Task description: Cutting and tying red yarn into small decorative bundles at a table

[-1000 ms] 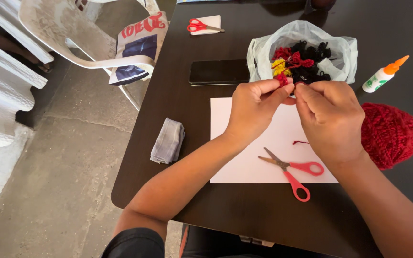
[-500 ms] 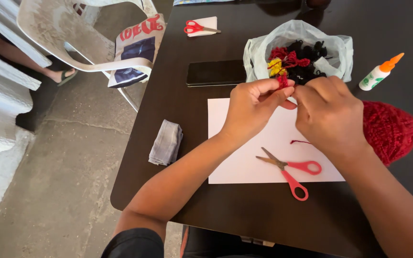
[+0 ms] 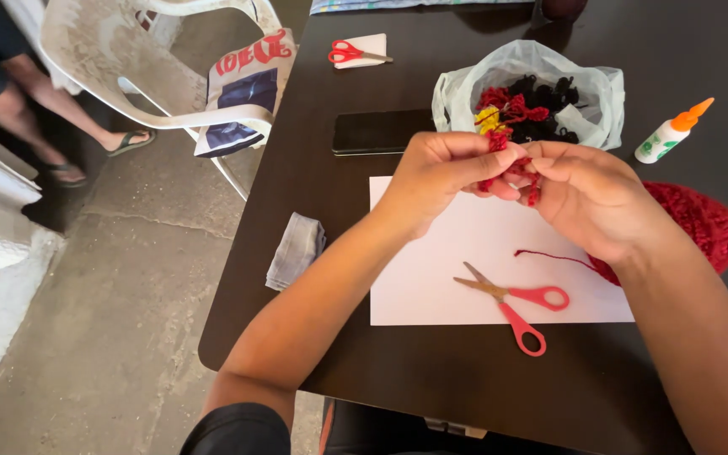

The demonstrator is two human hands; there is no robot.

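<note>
**Red yarn pinched between both hands**

Both hands meet above a white paper sheet (image 3: 465,253) on the dark desk (image 3: 313,211). The left hand (image 3: 440,181) is closed, pinching a tuft of red yarn (image 3: 511,168); the right hand (image 3: 591,198) grips the same tuft from the other side. The yarn looks light, soft and limp, likely to fray, so it is best held close to the strand ends. Red-handled scissors (image 3: 511,303) lie just below, and a plastic bag (image 3: 532,72) of yarn scraps sits behind.
</note>
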